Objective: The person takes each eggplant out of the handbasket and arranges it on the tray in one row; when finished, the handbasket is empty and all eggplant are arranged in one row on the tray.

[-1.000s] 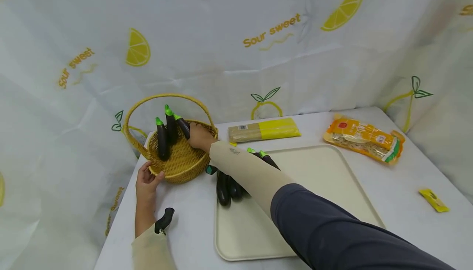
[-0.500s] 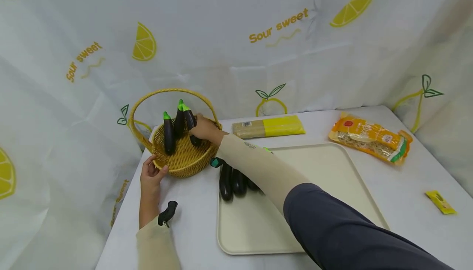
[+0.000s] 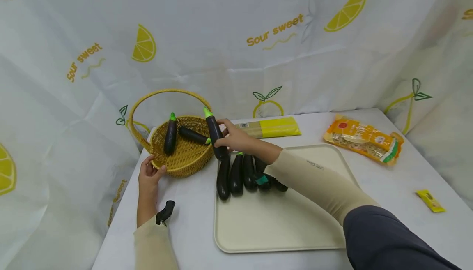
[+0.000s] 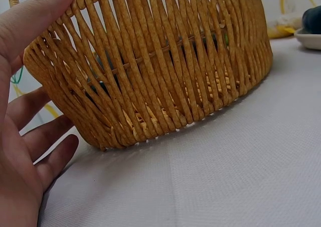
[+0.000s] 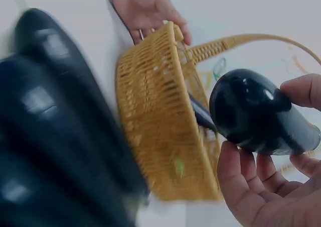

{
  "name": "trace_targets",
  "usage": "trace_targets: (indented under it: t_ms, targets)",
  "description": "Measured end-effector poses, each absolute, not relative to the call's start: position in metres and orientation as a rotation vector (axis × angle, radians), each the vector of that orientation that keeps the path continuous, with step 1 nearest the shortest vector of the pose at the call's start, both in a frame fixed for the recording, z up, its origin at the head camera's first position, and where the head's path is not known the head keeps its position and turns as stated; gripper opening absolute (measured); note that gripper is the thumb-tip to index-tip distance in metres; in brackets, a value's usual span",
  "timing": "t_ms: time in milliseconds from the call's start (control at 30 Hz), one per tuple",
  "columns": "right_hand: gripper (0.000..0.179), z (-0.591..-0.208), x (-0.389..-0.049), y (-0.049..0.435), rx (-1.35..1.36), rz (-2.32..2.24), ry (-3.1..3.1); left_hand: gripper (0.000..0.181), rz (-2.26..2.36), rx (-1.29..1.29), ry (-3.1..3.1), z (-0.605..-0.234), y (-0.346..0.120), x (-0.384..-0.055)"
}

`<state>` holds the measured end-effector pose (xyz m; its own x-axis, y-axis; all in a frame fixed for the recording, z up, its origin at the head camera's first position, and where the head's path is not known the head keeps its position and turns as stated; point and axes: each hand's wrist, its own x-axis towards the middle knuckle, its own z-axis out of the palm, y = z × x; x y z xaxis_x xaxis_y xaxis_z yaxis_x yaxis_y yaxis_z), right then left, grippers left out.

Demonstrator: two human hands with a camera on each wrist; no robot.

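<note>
My right hand [image 3: 239, 138] grips a dark eggplant [image 3: 213, 134] with a bright green stem end, held upright between the basket's right rim and the tray. In the right wrist view, the thumb and fingers close round its glossy body [image 5: 251, 111]. The yellow wicker basket [image 3: 188, 165] stands at the left with its tall handle up. Inside, one eggplant [image 3: 171, 137] leans upright and another eggplant [image 3: 194, 135] lies on its side. My left hand [image 3: 149, 179] holds the basket's near left rim. In the left wrist view, its thumb [image 4: 37, 13] hooks over the rim, other fingers outside the wall.
A beige tray [image 3: 281, 229] bears a row of several eggplants [image 3: 236, 175] along its left and far part, partly under my right forearm. Behind it lies a yellow noodle pack [image 3: 271, 128]. An orange food bag [image 3: 363, 138] and a small yellow packet [image 3: 430, 201] lie to the right.
My right hand has lifted an eggplant out of the basket and moved right with it. Another eggplant has tipped onto its side in the basket. The left hand keeps its hold on the rim.
</note>
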<state>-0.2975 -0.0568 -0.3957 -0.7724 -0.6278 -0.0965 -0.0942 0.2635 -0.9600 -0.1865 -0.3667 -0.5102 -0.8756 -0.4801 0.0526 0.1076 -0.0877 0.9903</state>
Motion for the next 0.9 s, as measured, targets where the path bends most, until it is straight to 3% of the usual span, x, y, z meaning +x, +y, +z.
trace_targets:
  t_ms: [533, 900]
  targets:
    - [0.08, -0.437, -0.258, 0.115, -0.297, -1.497, 2.307, 0.061, -2.006, 0.468, -1.856, -0.507, -0.364, -0.184]
    - [0.074, -0.472, -0.234, 0.135, -0.194, -1.391, 2.361, 0.06, -1.982, 0.507, -1.872, -0.509, -0.366, -0.185]
